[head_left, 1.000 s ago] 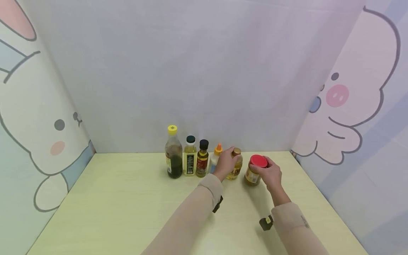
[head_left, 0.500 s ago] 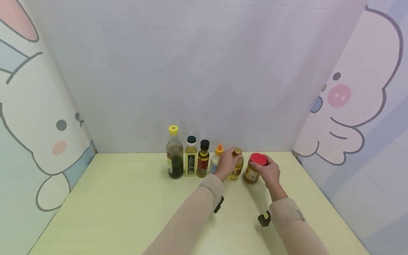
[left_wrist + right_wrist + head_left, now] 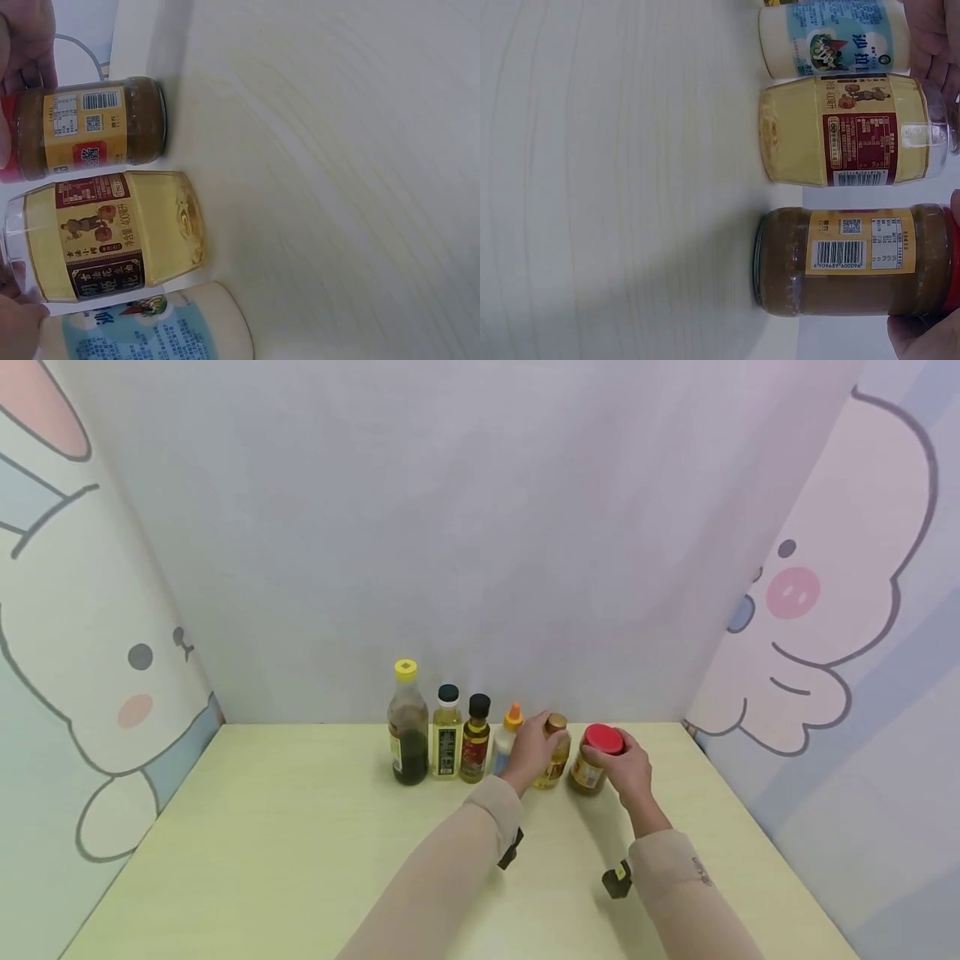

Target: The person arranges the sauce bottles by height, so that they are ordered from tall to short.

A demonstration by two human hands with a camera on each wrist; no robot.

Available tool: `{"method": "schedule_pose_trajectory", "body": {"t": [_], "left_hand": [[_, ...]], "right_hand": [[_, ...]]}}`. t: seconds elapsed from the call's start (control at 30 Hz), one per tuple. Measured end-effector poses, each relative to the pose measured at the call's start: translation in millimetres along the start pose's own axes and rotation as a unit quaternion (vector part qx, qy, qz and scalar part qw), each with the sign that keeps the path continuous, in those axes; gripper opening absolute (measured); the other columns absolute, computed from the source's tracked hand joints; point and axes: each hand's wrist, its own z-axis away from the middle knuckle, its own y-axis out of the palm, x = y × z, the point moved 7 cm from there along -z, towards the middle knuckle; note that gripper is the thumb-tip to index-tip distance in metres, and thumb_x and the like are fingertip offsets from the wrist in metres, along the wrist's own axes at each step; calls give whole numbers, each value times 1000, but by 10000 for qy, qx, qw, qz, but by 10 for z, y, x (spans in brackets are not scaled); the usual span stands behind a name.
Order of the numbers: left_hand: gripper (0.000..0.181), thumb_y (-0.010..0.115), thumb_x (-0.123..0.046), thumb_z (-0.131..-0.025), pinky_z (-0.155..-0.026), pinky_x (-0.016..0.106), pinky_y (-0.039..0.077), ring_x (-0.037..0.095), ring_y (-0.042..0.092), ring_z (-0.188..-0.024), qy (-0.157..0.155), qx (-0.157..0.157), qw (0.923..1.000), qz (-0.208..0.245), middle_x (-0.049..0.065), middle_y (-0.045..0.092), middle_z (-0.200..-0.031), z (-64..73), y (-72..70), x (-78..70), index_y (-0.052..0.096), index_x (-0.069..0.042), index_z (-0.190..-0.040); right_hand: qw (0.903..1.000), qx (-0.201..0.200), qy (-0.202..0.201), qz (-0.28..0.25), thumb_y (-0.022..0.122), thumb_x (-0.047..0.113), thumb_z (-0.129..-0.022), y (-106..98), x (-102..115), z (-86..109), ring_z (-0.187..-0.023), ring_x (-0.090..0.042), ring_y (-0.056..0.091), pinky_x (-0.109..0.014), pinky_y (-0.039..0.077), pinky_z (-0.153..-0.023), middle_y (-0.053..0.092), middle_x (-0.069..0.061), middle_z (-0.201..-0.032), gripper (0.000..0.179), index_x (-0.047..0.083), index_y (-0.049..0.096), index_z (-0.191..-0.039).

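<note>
My left hand (image 3: 528, 752) holds a cooking oil bottle (image 3: 553, 770) by its upper part, just under the gold cap. Pale yellow oil fills the bottle, which stands upright. To its right is a jar of brown paste (image 3: 587, 775) with a red lid; my right hand (image 3: 630, 770) grips it around the lid. In the right wrist view the jar (image 3: 840, 262) stands beside the oil bottle (image 3: 840, 135) with a narrow gap between them. A white-and-blue salad dressing bottle (image 3: 150, 330) is on the oil bottle's other side, partly behind my left hand in the head view.
Leftward along the row stand a dark bottle with a yellow cap (image 3: 408, 739), a light oil bottle with a dark cap (image 3: 447, 743) and a red-labelled bottle (image 3: 475, 747). The row is near the back edge of the pale table (image 3: 300, 843), before a grey cloth wall (image 3: 450, 527).
My right hand has moved the jar a little left and back, closer to the oil bottle. My left hand stays on the oil bottle. The head view shifts slightly.
</note>
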Motion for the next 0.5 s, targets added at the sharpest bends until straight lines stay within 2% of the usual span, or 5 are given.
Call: {"method": "schedule_pose_trajectory", "body": {"t": [0.13, 0.3, 0.37, 0.5], "left_hand": [[46, 62, -20, -98, -99, 36, 45, 24, 54, -121, -18, -36, 10000, -38, 11, 58, -131, 5, 1, 17, 51, -4, -139], [54, 61, -25, -99, -103, 38, 41, 26, 46, -130, 20, -28, 9999, -106, 12, 49, -142, 25, 15, 48, 43, -4, -145], [53, 61, -24, -98, -104, 38, 39, 24, 44, -131, 173, -60, 9998, -83, 11, 48, -143, 45, 19, 59, 43, -5, -145], [51, 60, -24, -100, -105, 39, 39, 22, 44, -131, 488, -142, 9987, 64, 7, 47, -143, 123, 8, 70, 42, -9, -144]], "right_hand": [[10000, 55, 53, -35, 77, 23, -87, 49, -9, 24, -134, -39, 35, -50, 34, -107, 36, -25, -148, 84, -1, 28, -151], [9997, 35, -12, 232, 75, 21, -87, 51, 51, 63, -139, -42, 25, -53, 29, -109, 24, -26, -154, 91, 4, 17, -155], [9987, 11, -184, 482, 74, 20, -88, 46, 94, 91, -139, -42, 24, -54, 27, -109, 22, -26, -154, 89, 3, 17, -155], [9909, -99, -803, 1075, 72, 18, -90, 68, 228, 168, -138, -43, 26, -53, 28, -109, 21, -25, -155, 80, -2, 25, -151]]}}
